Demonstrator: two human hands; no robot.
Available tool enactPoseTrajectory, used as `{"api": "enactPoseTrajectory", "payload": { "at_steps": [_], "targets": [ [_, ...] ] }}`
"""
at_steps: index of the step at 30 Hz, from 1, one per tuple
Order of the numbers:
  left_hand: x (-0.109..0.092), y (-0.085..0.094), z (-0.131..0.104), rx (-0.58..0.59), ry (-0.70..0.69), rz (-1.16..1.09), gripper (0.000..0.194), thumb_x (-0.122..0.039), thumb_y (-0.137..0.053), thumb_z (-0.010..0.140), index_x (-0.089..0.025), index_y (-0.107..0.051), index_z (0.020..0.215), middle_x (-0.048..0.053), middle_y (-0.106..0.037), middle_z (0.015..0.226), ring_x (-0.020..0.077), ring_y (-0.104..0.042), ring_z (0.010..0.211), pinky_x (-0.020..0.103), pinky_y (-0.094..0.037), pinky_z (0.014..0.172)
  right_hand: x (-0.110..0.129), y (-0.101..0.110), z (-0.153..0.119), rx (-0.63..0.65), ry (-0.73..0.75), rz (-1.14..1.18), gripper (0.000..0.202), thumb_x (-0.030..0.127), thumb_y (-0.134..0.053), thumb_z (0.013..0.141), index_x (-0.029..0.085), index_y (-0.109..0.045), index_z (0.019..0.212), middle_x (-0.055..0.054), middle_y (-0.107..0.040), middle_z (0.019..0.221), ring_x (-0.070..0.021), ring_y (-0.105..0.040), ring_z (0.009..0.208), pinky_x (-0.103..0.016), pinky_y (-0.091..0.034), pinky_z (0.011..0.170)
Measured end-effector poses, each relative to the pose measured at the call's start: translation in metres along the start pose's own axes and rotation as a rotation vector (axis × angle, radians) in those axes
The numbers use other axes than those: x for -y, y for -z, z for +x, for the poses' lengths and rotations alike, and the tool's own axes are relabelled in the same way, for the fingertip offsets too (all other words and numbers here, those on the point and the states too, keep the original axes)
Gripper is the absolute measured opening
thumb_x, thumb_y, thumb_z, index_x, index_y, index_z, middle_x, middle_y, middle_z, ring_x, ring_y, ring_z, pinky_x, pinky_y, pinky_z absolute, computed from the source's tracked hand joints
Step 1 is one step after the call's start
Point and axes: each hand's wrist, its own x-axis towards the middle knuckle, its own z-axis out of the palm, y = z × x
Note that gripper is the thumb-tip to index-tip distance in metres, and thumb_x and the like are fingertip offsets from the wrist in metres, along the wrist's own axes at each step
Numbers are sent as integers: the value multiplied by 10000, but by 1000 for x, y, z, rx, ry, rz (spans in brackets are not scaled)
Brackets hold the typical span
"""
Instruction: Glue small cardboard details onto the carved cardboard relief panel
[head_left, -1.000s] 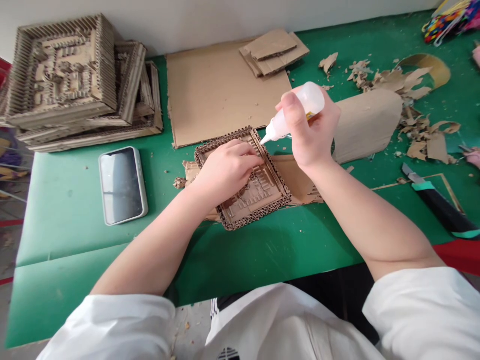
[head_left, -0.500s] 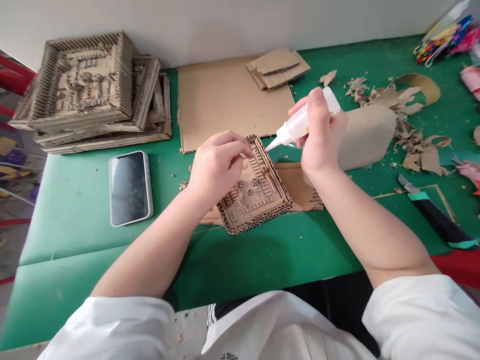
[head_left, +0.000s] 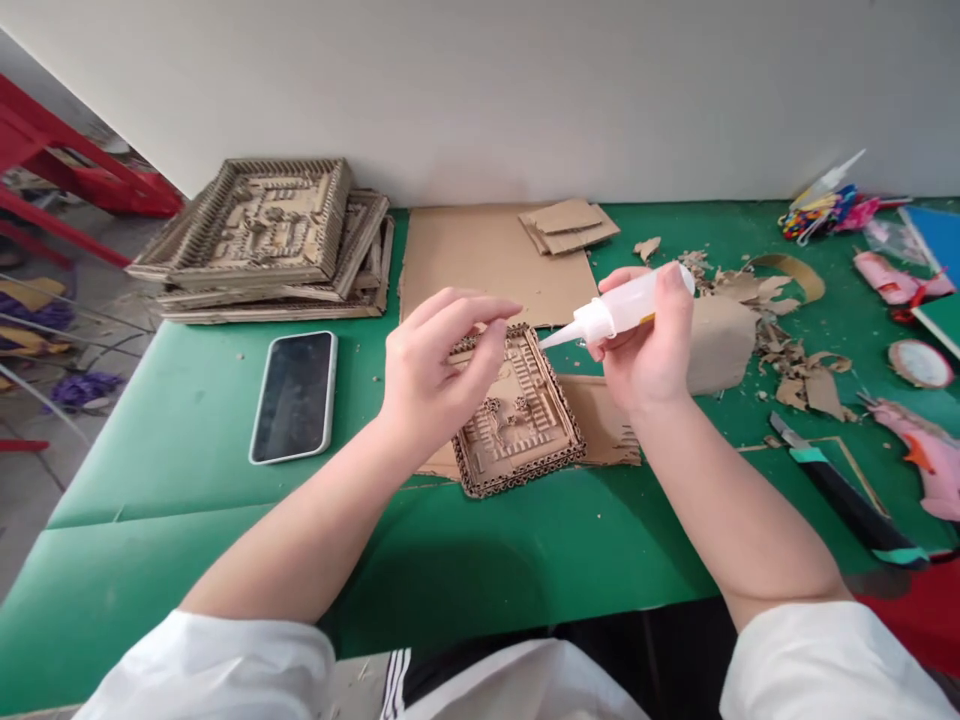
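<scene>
A white squeeze bottle (head_left: pixel 634 303) with a pointed nozzle is wrapped in my right hand (head_left: pixel 651 350). The nozzle points left, its tip at the upper right edge of a small cardboard relief (head_left: pixel 517 420) with a corrugated rim. Over the upper left part of that relief hovers my left hand (head_left: pixel 446 370), thumb and index finger stretched toward the right with a gap between them. Nothing shows between those fingers. Under the relief lies a torn cardboard piece (head_left: pixel 600 425).
Stacked cardboard frames (head_left: pixel 337 235) stand at the back left, above a phone (head_left: pixel 294 397). Behind the relief lies a cardboard sheet (head_left: pixel 465 260). Cardboard scraps (head_left: pixel 810 380), a utility knife (head_left: pixel 847 495) and a pink glue gun (head_left: pixel 919 450) are at the right.
The camera view has tilted up. My left hand has lifted off the relief and its fingers have parted. The bottle lies flatter in my right hand, its nozzle still by the relief's edge.
</scene>
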Motion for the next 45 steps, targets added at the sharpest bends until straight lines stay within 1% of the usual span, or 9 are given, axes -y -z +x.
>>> {"api": "enactPoseTrajectory", "payload": {
  "at_steps": [4, 8, 18, 24, 29, 33, 38, 42, 45],
  "targets": [
    [-7, 6, -1, 98, 0, -256, 234, -249, -513, 873, -200, -617, 1076, 54, -652, 1023, 154, -598, 942, 314, -525, 809, 13, -6, -5, -19, -114, 75, 499, 726, -462, 710, 238, -563, 727, 19, -489, 555, -88, -430, 401, -221, -278, 325],
    [-12, 9, -3, 161, 0, -402, 280, -207, -513, 873, -197, -588, 1143, 65, -618, 1056, 154, -573, 992, 318, -508, 859, 22, -10, -11, -5, -195, 158, 469, 695, -506, 695, 231, -578, 707, 16, -527, 567, -77, -429, 385, -216, -296, 325],
    [-19, 15, -1, 190, -58, -346, 268, -206, -506, 876, -220, -598, 1127, 75, -619, 1057, 177, -592, 970, 349, -518, 834, 24, -11, -12, 39, -119, 110, 530, 736, -448, 726, 215, -545, 721, 36, -486, 489, -87, -427, 351, -231, -300, 305],
    [-19, 14, -2, 186, -64, -330, 268, -165, -513, 869, -219, -604, 1115, 53, -620, 1017, 152, -593, 916, 321, -517, 810, 23, -10, -11, 22, -165, 150, 516, 721, -459, 733, 213, -546, 717, 42, -488, 486, -76, -428, 353, -219, -295, 307],
    [-19, 13, -2, 173, -57, -327, 232, -155, -510, 869, -230, -612, 1064, 47, -640, 999, 157, -603, 904, 337, -524, 805, 21, -10, -12, 29, -186, 146, 550, 741, -463, 716, 200, -561, 727, 34, -475, 472, -86, -420, 351, -241, -274, 307],
    [-17, 13, -3, 109, -72, -335, 204, -119, -510, 860, -218, -613, 1006, 41, -652, 962, 156, -606, 925, 328, -521, 809, 24, -9, -14, 44, -121, 100, 523, 721, -465, 733, 208, -570, 743, 26, -492, 508, -89, -444, 362, -243, -291, 305],
    [-13, 13, -4, 26, -42, -335, 303, -160, -575, 828, -226, -563, 1124, 65, -640, 1039, 170, -594, 949, 322, -525, 782, 30, -5, -18, 79, 62, 49, 408, 644, -512, 754, 243, -586, 776, 15, -530, 588, -97, -512, 411, -230, -347, 309],
    [-11, 12, -3, 17, -103, -355, 334, -138, -602, 798, -232, -576, 1117, 60, -637, 1004, 174, -585, 935, 314, -524, 757, 30, -3, -18, 140, 146, 17, 393, 640, -554, 717, 258, -589, 801, 19, -520, 596, -101, -527, 417, -223, -371, 297],
    [-10, 12, -3, -68, -131, -339, 361, -113, -611, 780, -244, -595, 1116, 58, -632, 1015, 173, -580, 934, 305, -524, 742, 29, -3, -17, 170, 187, 13, 376, 623, -562, 724, 261, -586, 824, 13, -544, 653, -103, -554, 444, -218, -394, 298]
  ]
}}
